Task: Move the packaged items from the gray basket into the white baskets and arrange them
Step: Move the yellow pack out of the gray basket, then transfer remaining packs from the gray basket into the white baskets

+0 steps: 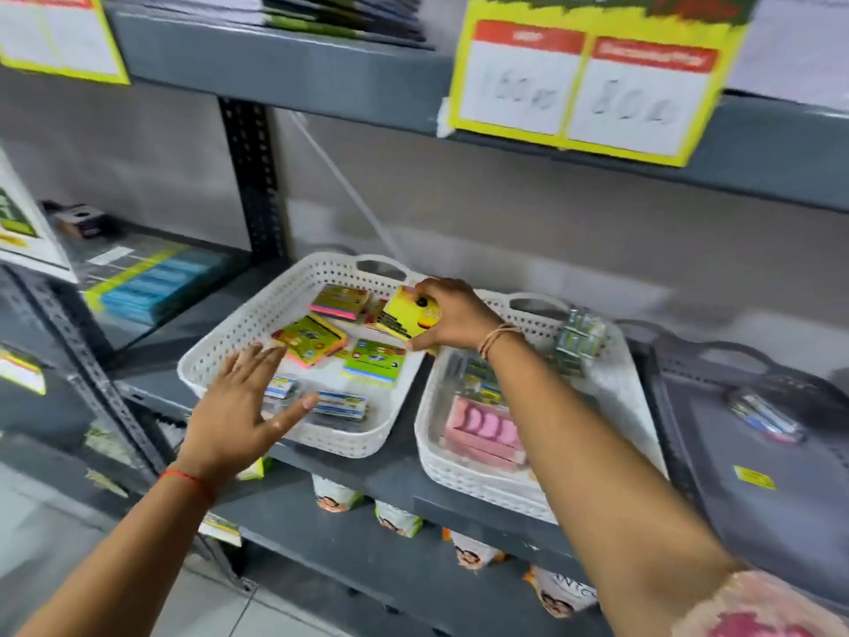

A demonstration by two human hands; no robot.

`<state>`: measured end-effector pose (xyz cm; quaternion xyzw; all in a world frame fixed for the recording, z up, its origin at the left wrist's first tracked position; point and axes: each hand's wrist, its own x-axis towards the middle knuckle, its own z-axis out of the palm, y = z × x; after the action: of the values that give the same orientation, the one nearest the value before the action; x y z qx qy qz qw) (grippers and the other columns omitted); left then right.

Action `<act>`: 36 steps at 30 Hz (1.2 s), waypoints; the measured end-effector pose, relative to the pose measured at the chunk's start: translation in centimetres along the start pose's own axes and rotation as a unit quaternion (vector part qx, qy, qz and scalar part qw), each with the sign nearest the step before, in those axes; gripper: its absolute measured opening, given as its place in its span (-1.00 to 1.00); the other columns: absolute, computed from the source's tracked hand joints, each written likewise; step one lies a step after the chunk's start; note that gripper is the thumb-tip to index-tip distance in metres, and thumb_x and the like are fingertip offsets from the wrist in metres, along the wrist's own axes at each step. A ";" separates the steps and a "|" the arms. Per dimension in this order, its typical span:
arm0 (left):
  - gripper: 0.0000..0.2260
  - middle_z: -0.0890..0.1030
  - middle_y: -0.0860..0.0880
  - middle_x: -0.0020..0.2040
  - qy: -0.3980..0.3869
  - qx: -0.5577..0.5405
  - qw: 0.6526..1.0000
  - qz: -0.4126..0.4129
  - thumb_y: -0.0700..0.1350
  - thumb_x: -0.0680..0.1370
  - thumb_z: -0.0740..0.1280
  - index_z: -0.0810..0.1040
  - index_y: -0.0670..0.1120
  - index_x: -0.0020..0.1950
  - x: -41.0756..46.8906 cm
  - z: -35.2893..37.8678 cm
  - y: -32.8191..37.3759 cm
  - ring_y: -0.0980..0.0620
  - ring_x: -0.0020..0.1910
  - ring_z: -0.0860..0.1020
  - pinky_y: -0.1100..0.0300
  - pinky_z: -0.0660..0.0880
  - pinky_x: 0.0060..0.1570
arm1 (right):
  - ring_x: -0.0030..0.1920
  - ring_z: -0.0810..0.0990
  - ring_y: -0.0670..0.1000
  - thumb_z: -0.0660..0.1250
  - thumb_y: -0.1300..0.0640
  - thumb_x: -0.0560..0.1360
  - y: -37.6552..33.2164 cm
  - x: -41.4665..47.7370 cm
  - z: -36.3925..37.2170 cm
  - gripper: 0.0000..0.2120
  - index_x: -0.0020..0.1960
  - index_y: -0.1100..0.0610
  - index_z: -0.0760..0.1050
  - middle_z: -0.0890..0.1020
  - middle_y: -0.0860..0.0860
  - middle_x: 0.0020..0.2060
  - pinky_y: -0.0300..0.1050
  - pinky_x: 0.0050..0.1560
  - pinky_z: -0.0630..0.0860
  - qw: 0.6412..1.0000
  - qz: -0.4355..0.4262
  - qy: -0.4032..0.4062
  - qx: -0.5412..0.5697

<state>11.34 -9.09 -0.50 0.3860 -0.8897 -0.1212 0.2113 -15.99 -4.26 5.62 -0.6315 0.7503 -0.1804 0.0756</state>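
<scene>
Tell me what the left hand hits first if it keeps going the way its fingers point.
Probably the yellow-and-pink packet in the left white basket: the open left hand points up and right at it, fingertips just short. Height above the basket is unclear.

Left hand (239, 406) spread flat, right hand (452, 314) pinching with curled fingers (425, 291)

yellow pack (406, 314) | tilted, held | above left white basket (239, 335)

My gray shelf (395, 475) carried 2 white baskets (220, 356) (459, 471) side by side, w/ the gray basket (716, 457) just right of them.
</scene>
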 end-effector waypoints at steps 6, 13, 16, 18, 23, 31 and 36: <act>-0.08 0.37 -0.18 0.40 0.018 -0.006 1.000 0.022 0.50 0.31 -0.13 0.31 -0.14 0.38 0.0 0.8 -0.3 -0.11 0.44 0.24 0.06 0.05 0.43 | 0.15 0.51 0.14 0.58 0.06 0.21 -1.3 4.3 5.6 -0.38 0.19 0.19 0.44 0.55 0.16 0.18 -0.13 0.01 0.44 0.989 0.036 -0.139 -0.046; -0.14 0.36 -0.14 0.41 0.037 0.001 0.999 0.034 0.47 0.34 -0.10 0.27 -0.11 0.40 0.0 1.4 -1.0 -0.05 0.46 0.19 0.09 0.01 0.44 | 0.14 0.53 0.15 0.56 -0.01 0.22 -1.7 5.8 8.3 -0.34 0.23 0.14 0.39 0.54 0.12 0.21 -0.16 -0.13 0.37 0.973 0.030 -0.205 -0.106; -0.15 0.37 -0.15 0.40 0.038 0.002 0.999 0.037 0.46 0.35 -0.09 0.28 -0.12 0.40 -0.1 1.4 -1.1 -0.06 0.45 0.19 0.07 0.02 0.44 | 0.14 0.53 0.14 0.56 0.00 0.22 -1.6 6.1 8.6 -0.32 0.24 0.13 0.38 0.53 0.11 0.22 -0.17 -0.11 0.38 0.970 0.028 -0.211 -0.114; -0.15 0.36 -0.15 0.41 0.035 0.003 0.999 0.036 0.47 0.35 -0.10 0.27 -0.11 0.40 -0.2 1.3 -1.0 -0.06 0.45 0.19 0.06 0.03 0.44 | 0.18 0.52 0.14 0.56 -0.01 0.23 -1.7 6.0 8.6 -0.29 0.29 0.13 0.36 0.52 0.11 0.25 -0.17 -0.06 0.39 0.969 0.034 -0.217 -0.116; -0.08 0.35 -0.17 0.41 0.012 0.006 1.000 0.025 0.50 0.31 -0.14 0.24 -0.12 0.41 -0.2 1.0 -0.7 -0.09 0.46 0.19 0.02 0.06 0.45 | 0.41 0.29 0.17 0.50 -0.06 0.31 -1.9 3.8 7.0 -0.27 0.39 0.09 0.31 0.33 0.15 0.42 0.01 0.39 0.31 0.994 0.013 -0.096 -0.056; -0.09 0.40 -0.30 0.35 0.034 -0.030 0.996 0.078 0.47 0.36 -0.12 0.30 -0.25 0.36 0.3 1.5 6.1 -0.27 0.42 0.23 -0.18 0.12 0.41 | 0.48 0.19 0.11 0.45 -0.02 0.37 5.3 -7.2 -1.1 -0.37 0.36 0.17 0.37 0.25 0.20 0.46 -0.07 0.47 0.16 0.987 0.085 0.136 0.007; -0.11 0.32 -0.24 0.41 -0.033 -0.075 0.966 0.247 0.45 0.38 -0.12 0.25 -0.22 0.39 -0.2 5.1 15.4 -0.12 0.46 0.10 -0.10 0.11 0.43 | 0.43 0.30 0.13 0.41 -0.02 0.42 14.3 -17.8 -6.7 -0.43 0.35 0.17 0.38 0.35 0.17 0.42 -0.04 0.43 0.27 0.960 0.242 0.128 -0.053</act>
<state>-0.73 1.64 0.73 0.1334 -0.9521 -0.1446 0.2339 -28.07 16.26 4.52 -0.4057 0.8927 -0.1959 -0.0128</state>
